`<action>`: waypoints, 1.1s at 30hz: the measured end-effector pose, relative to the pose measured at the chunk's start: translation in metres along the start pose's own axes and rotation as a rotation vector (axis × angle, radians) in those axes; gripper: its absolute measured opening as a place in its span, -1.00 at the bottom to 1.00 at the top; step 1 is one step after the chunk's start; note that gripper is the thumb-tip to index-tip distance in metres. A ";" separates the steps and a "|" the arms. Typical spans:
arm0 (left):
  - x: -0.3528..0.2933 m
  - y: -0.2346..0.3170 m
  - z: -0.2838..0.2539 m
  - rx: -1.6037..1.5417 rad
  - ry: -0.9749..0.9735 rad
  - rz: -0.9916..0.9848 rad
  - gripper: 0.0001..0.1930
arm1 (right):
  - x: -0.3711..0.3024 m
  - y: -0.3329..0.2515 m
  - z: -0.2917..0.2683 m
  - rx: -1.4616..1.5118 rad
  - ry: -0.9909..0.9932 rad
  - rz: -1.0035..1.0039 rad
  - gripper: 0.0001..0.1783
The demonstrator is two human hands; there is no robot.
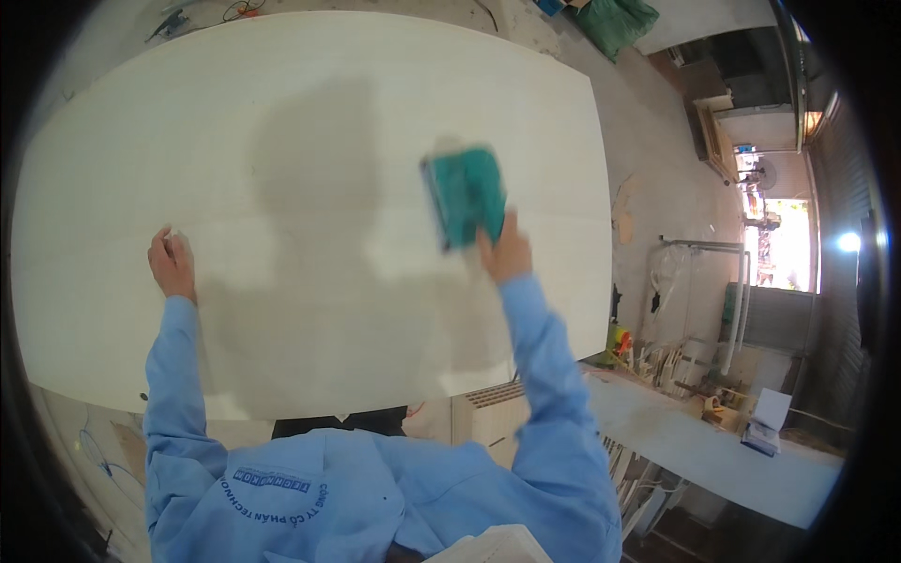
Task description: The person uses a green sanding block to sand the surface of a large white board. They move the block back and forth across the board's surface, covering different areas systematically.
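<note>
A large white panel [310, 357] lies flat in front of me. My right hand [508, 251] holds a flat teal-green tool [472, 192] by its near right side. The tool has a dark, straight left edge and is blurred by motion, so its exact kind is unclear. It appears low over the panel; contact with the surface cannot be made out. On the panel's left part, my left hand [172, 266] rests with curled fingers. Something small and whitish shows at its fingertips, too indistinct to name.
At the right stands a lower white table [713, 460] bearing a small box [760, 438] and wooden pieces. A pipe frame [737, 300] is behind it. Far right on the floor sits a green bag [615, 23]. Cables [242, 9] lie beyond the panel's far left edge.
</note>
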State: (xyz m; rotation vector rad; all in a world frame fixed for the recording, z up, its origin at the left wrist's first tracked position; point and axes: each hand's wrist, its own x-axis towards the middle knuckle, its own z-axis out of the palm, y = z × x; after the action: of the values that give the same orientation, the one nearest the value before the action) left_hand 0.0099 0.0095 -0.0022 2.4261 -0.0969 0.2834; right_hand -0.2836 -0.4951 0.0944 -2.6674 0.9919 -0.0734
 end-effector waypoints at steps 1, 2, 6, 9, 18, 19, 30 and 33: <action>0.002 0.000 0.001 0.005 0.004 -0.002 -0.66 | -0.048 -0.005 -0.006 0.069 0.008 -0.030 -0.33; 0.002 0.001 0.003 0.015 0.000 -0.035 -0.65 | -0.087 -0.010 -0.014 0.091 -0.031 -0.013 -0.45; -0.002 0.013 0.005 0.033 0.031 -0.016 -0.68 | -0.137 -0.003 -0.026 0.121 -0.053 0.061 -0.48; -0.004 0.020 0.003 0.031 -0.003 -0.043 -0.66 | -0.077 0.036 -0.021 0.038 0.041 0.059 -0.43; 0.002 -0.006 0.008 0.053 -0.005 -0.030 -0.64 | 0.216 0.003 -0.026 0.113 0.102 0.165 -0.38; 0.003 -0.006 0.008 0.070 -0.020 -0.045 -0.65 | 0.211 0.002 -0.021 0.075 0.047 0.184 -0.36; 0.001 -0.002 0.005 0.017 -0.019 -0.041 -0.63 | -0.211 0.010 -0.028 0.094 -0.159 0.275 -0.40; -0.001 0.000 0.008 0.029 -0.034 -0.045 -0.62 | -0.190 0.032 -0.034 0.098 0.039 0.227 -0.52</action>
State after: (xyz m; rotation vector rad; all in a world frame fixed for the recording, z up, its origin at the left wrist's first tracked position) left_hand 0.0103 0.0043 -0.0079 2.4585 -0.0537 0.2254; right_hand -0.4533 -0.4045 0.1278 -2.4570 1.2622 -0.1229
